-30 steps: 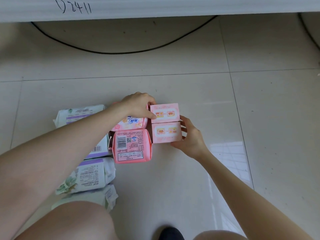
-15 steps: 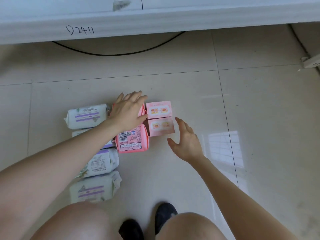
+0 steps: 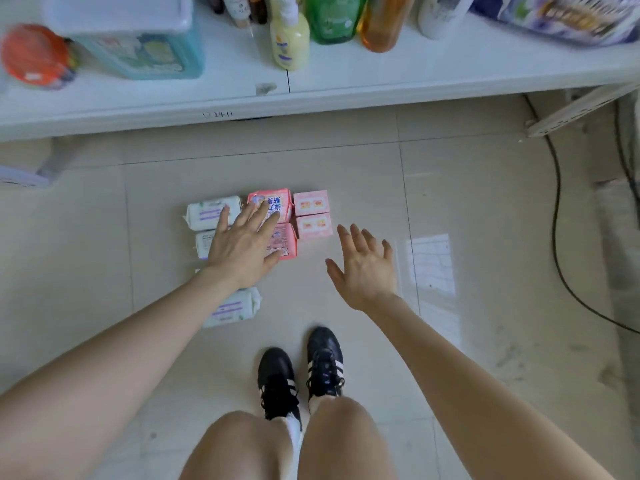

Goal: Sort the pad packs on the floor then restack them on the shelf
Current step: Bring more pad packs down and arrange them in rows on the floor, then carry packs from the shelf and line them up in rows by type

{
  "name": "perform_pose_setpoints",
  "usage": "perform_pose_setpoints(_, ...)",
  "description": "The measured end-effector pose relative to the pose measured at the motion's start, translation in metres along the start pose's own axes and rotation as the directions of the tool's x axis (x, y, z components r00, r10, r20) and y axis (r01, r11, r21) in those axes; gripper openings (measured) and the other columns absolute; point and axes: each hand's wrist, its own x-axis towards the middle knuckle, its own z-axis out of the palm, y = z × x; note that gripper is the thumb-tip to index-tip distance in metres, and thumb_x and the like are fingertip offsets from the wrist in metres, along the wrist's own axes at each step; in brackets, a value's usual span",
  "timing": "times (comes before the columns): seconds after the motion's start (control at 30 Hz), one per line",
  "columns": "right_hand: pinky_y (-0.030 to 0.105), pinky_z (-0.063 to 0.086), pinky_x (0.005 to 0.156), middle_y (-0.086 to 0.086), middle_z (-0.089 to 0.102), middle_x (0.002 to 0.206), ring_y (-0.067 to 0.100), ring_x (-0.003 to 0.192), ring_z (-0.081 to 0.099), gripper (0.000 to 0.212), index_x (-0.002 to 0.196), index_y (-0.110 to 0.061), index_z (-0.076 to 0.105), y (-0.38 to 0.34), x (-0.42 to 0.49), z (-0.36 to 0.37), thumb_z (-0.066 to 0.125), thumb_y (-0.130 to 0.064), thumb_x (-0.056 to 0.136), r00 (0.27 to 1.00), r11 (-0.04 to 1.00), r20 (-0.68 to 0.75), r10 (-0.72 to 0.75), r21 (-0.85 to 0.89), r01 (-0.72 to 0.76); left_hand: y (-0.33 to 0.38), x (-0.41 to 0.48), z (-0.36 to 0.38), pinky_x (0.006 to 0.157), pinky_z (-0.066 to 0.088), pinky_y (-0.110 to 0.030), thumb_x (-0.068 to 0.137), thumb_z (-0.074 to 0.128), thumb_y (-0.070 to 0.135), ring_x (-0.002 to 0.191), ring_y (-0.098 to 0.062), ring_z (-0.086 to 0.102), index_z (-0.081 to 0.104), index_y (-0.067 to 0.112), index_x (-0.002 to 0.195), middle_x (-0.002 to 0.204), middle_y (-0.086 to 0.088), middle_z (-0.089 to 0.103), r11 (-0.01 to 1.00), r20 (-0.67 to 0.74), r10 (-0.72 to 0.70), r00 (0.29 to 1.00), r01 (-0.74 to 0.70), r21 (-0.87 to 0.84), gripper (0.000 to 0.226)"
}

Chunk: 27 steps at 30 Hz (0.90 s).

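Pad packs lie in rows on the floor before the shelf. You have risen: your left hand spreads flat over the pink packs, your right hand has pulled away, open and empty.

Handwritten in black on the shelf's front edge is "D2411". The far pink pack carries large blue Chinese characters, partly covered and too blurred to read. The near pink pack has fine print, too small to make out. The purple bands on the white packs and the labels on the bottles are illegible.
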Motion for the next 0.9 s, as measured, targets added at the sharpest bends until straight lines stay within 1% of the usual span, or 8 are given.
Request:
perform_pose_setpoints(0.23, 0.053, 0.011, 0.115, 0.006, 0.023, 0.158, 0.026, 0.145, 0.018, 0.063, 0.153, -0.018, 0.011, -0.03, -0.072, -0.108, 0.026, -0.046, 0.098, 0.996, 0.995, -0.042, -0.075, -0.064, 0.072, 0.022, -0.093, -0.1, 0.116, 0.008, -0.056, 0.094, 0.042, 0.051, 0.147, -0.025, 0.016, 0.024, 0.021, 0.152, 0.16, -0.002, 0.017, 0.999, -0.077, -0.049, 0.996, 0.049, -0.001, 0.067)
perform_pose_setpoints(0.3, 0.053, 0.012, 0.114, 0.007, 0.028, 0.156, 0.026, 0.144, 0.022, 0.066, 0.152, -0.017, 0.015, -0.04, -0.091, -0.139, 0.016, -0.05, 0.095, 0.992, 0.994, -0.088, -0.09, -0.076, 0.084, 0.028, -0.118, -0.132, 0.115, 0.011, -0.056, 0.094, 0.042, 0.051, 0.146, -0.025, 0.019, 0.027, 0.022, 0.151, 0.159, -0.003, 0.021, 0.998, -0.122, -0.057, 0.991, 0.058, 0.011, 0.065)
perform_pose_setpoints(0.37, 0.053, 0.014, 0.113, 0.006, 0.033, 0.153, 0.026, 0.143, 0.025, 0.076, 0.152, -0.017, 0.019, -0.05, -0.112, -0.169, 0.003, -0.055, 0.087, 0.987, 0.993, -0.134, -0.091, -0.093, 0.079, 0.032, -0.144, -0.165, 0.115, 0.01, -0.056, 0.094, 0.043, 0.05, 0.146, -0.026, 0.019, 0.029, 0.021, 0.149, 0.159, -0.004, 0.022, 0.997, -0.151, -0.073, 0.986, 0.074, -0.002, 0.064)
perform_pose_setpoints(0.4, 0.053, 0.014, 0.114, 0.006, 0.034, 0.153, 0.026, 0.142, 0.026, 0.074, 0.151, -0.017, 0.019, -0.055, -0.122, -0.183, 0.005, -0.055, 0.089, 0.984, 0.992, -0.154, -0.092, -0.096, 0.078, 0.034, -0.157, -0.181, 0.115, 0.008, -0.056, 0.095, 0.042, 0.05, 0.147, -0.025, 0.017, 0.028, 0.021, 0.149, 0.159, -0.004, 0.02, 0.997, -0.157, -0.083, 0.984, 0.082, -0.009, 0.064)
perform_pose_setpoints(0.5, 0.053, 0.013, 0.115, 0.005, 0.033, 0.153, 0.025, 0.143, 0.024, 0.064, 0.151, -0.018, 0.017, -0.069, -0.156, -0.22, 0.024, -0.051, 0.097, 0.969, 0.99, -0.219, -0.116, -0.101, 0.096, 0.037, -0.197, -0.224, 0.117, 0.003, -0.055, 0.095, 0.04, 0.05, 0.148, -0.022, 0.01, 0.024, 0.024, 0.149, 0.161, -0.002, 0.013, 0.994, -0.183, -0.108, 0.977, 0.109, -0.006, 0.062)
perform_pose_setpoints(0.63, 0.053, 0.011, 0.116, 0.006, 0.032, 0.154, 0.025, 0.144, 0.024, 0.063, 0.151, -0.017, 0.017, -0.089, -0.208, -0.271, 0.027, -0.049, 0.098, 0.941, 0.987, -0.309, -0.135, -0.125, 0.101, 0.04, -0.252, -0.278, 0.117, 0.002, -0.055, 0.095, 0.038, 0.052, 0.149, -0.022, 0.006, 0.022, 0.025, 0.15, 0.162, -0.002, 0.009, 0.992, -0.233, -0.119, 0.965, 0.123, -0.001, 0.063)
perform_pose_setpoints(0.7, 0.053, 0.012, 0.116, 0.007, 0.031, 0.155, 0.025, 0.145, 0.022, 0.064, 0.152, -0.017, 0.017, -0.099, -0.236, -0.296, 0.027, -0.049, 0.097, 0.922, 0.985, -0.358, -0.147, -0.142, 0.102, 0.044, -0.283, -0.304, 0.117, 0.0, -0.056, 0.095, 0.037, 0.054, 0.149, -0.022, 0.005, 0.019, 0.026, 0.151, 0.162, -0.002, 0.007, 0.992, -0.288, -0.111, 0.951, 0.123, 0.027, 0.066)
perform_pose_setpoints(0.9, 0.053, 0.011, 0.116, 0.008, 0.032, 0.155, 0.026, 0.145, 0.024, 0.064, 0.151, -0.016, 0.021, -0.125, -0.314, -0.382, 0.031, -0.049, 0.097, 0.818, 0.975, -0.537, -0.207, -0.182, 0.128, 0.05, -0.362, -0.388, 0.116, 0.0, -0.056, 0.095, 0.035, 0.055, 0.149, -0.023, 0.008, 0.022, 0.026, 0.151, 0.161, -0.003, 0.013, 0.988, -0.499, -0.091, 0.862, 0.142, 0.065, 0.064)
